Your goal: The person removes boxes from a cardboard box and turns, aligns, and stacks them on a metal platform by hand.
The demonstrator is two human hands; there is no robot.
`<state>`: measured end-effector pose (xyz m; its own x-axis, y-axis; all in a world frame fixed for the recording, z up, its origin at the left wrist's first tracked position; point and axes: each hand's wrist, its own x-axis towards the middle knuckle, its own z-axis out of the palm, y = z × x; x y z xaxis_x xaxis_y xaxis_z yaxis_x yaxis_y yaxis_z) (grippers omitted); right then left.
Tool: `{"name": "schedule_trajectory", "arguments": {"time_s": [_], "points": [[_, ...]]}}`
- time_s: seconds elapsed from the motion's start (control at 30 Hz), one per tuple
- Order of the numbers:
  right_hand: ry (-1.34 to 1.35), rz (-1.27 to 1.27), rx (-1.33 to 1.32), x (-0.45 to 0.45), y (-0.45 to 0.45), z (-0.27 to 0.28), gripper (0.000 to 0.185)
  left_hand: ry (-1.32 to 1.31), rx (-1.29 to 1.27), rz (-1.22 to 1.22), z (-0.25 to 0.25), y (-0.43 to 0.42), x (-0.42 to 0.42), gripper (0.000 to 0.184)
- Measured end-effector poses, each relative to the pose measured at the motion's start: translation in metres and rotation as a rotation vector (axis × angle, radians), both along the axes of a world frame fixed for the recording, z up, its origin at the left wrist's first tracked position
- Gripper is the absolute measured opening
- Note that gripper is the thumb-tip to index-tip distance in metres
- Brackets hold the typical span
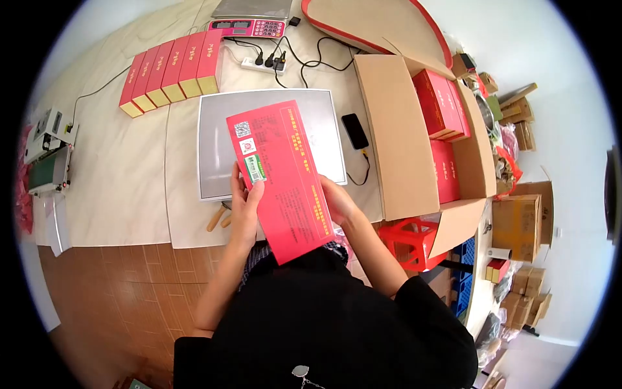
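Observation:
Between my two hands is a flat red gift box [288,194], its printed back with a QR code and a green label turned up towards me. My left hand [246,204] grips its left edge, thumb lying on the printed face. On the opposite edge, my right hand [338,200] holds the box from the side, its fingers partly hidden behind it. Beneath the held box lies a grey board with a white rim [214,142] on the table. An open cardboard carton [398,155] to the right contains several red boxes [437,104].
A row of red boxes [175,68] stands at the back left. Behind the board are a pink scale [249,28] and a power strip [264,63] with cables. A phone [354,131] lies beside the carton, above a red stool [408,243]. A machine [52,152] sits far left.

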<state>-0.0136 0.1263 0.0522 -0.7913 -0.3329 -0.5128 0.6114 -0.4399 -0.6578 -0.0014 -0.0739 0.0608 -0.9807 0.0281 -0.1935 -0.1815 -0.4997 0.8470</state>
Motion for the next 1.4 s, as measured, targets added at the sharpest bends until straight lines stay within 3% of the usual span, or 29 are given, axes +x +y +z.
{"name": "schedule_trajectory", "arguments": {"time_s": [0.07,0.13,0.17,0.27,0.3,0.37,0.47,0.53,0.6,0.67,0.73,0.77,0.8,0.9,1.0,1.07,1.1,1.13,1.2,1.27,1.33,1.4], "points": [[0.126,0.006,0.063,-0.004,-0.001,-0.006,0.043,0.070,-0.061,0.081,-0.006,-0.005,-0.006,0.076],[0.324,-0.012,0.501,-0.004,-0.010,0.019,0.046,0.080,-0.120,0.112,0.002,-0.009,-0.010,0.079],[0.388,-0.024,0.539,-0.003,-0.017,0.025,0.051,0.079,-0.191,0.153,0.002,-0.013,-0.013,0.081],[0.949,0.147,1.030,0.001,-0.038,0.032,0.095,0.068,-0.258,0.219,-0.003,-0.017,-0.019,0.086],[0.953,0.152,1.019,0.003,-0.051,0.037,0.095,0.085,-0.274,0.247,-0.002,-0.015,-0.019,0.086],[1.063,0.096,1.389,0.005,-0.073,0.041,0.114,0.119,-0.274,0.280,0.002,-0.011,-0.020,0.087],[1.110,0.065,1.367,-0.007,-0.077,0.042,0.120,0.135,-0.217,0.290,0.003,-0.012,-0.021,0.087],[1.073,0.067,1.164,-0.016,-0.071,0.044,0.126,0.132,-0.203,0.281,0.008,-0.017,-0.024,0.087],[1.113,0.148,1.273,-0.015,-0.067,0.053,0.120,0.142,-0.118,0.262,0.009,-0.016,-0.025,0.089],[1.002,0.147,0.816,-0.034,-0.049,0.035,0.103,0.111,-0.153,0.325,0.009,-0.014,-0.034,0.079],[0.546,0.138,0.427,-0.048,-0.033,0.075,0.072,0.030,-0.101,0.248,0.022,-0.027,-0.046,0.062],[0.491,0.146,0.333,-0.054,-0.021,0.078,0.071,-0.015,-0.006,0.233,0.024,-0.031,-0.051,0.050],[0.442,0.152,0.238,-0.057,-0.011,0.079,0.071,-0.054,0.101,0.235,0.032,-0.032,-0.054,0.049],[0.451,0.217,0.225,-0.057,0.002,0.085,0.070,-0.097,0.098,0.186,0.029,-0.035,-0.059,0.051],[0.455,0.186,0.319,-0.055,0.007,0.082,0.063,-0.089,0.052,0.241,0.029,-0.028,-0.063,0.055],[0.584,0.190,0.505,-0.052,0.000,0.076,0.070,-0.014,-0.186,0.317,0.026,-0.018,-0.064,0.063],[0.660,0.213,0.659,-0.046,-0.010,0.079,0.090,-0.003,-0.234,0.377,0.018,-0.009,-0.063,0.074],[0.984,0.230,0.912,-0.049,-0.024,0.067,0.110,0.078,-0.215,0.401,0.021,0.004,-0.062,0.079],[1.178,0.249,1.478,-0.036,-0.051,0.060,0.115,0.108,-0.291,0.416,0.022,0.026,-0.054,0.083],[1.135,0.197,1.441,-0.051,-0.051,0.046,0.116,0.150,-0.352,0.401,0.020,0.038,-0.043,0.083],[1.099,0.167,1.391,-0.061,-0.050,0.040,0.116,0.116,-0.242,0.370,0.007,0.045,-0.035,0.084],[1.028,0.330,1.358,-0.068,-0.046,0.039,0.114,0.052,-0.244,0.388,-0.003,0.045,-0.033,0.084]]}}
